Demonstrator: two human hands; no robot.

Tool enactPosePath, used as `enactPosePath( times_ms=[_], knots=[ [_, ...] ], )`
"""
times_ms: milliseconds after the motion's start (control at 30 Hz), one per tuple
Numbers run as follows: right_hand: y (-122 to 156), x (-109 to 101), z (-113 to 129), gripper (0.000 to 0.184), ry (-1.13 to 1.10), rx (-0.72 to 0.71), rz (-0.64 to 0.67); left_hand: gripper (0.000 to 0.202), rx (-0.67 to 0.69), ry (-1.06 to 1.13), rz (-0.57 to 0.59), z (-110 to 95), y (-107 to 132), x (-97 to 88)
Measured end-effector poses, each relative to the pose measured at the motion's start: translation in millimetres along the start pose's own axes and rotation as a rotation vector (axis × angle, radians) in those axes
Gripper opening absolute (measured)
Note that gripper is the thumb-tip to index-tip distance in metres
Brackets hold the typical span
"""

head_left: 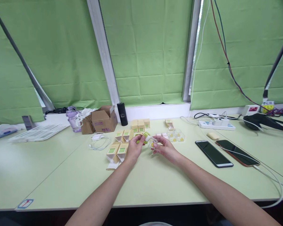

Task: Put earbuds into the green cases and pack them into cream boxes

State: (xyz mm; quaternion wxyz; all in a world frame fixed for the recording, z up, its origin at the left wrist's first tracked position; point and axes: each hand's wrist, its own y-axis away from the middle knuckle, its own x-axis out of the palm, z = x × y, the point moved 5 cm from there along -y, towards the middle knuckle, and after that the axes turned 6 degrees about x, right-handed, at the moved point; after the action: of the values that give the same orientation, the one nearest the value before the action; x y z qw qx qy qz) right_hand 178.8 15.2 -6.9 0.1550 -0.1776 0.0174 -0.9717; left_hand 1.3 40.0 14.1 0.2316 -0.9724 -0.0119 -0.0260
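Note:
My left hand (135, 148) is closed around a small lime-green thing with a white end (146, 136); its kind is unclear. Close beside it, my right hand (166, 148) pinches a small clear plastic piece with a yellow spot (153, 144). The two held things nearly meet above the table. Left of my left hand stand several small tan boxes with green labels (112, 150), some with flaps up. More tan boxes (141, 125) stand behind the hands. Just beyond my right hand lie clear round plastic pieces with yellow centres (176, 135) and a tan box with its flap out (169, 124).
A cardboard box (104, 119), a black cylinder (122, 114) and a purple bottle (73, 120) stand at the back. A white cable with charger (101, 141) lies left. Two phones (214, 153), a cream case (213, 136) and a power strip (217, 126) lie right, with loose cables.

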Motion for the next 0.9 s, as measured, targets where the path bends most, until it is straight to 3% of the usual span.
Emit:
enactPosePath(
  times_ms=[900],
  knots=[
    [1.5, 5.4, 1.3, 0.057, -0.1, -0.01, 0.049, 0.047, 0.03, -0.169, 0.129, -17.5, 9.0, 8.5]
  ],
)
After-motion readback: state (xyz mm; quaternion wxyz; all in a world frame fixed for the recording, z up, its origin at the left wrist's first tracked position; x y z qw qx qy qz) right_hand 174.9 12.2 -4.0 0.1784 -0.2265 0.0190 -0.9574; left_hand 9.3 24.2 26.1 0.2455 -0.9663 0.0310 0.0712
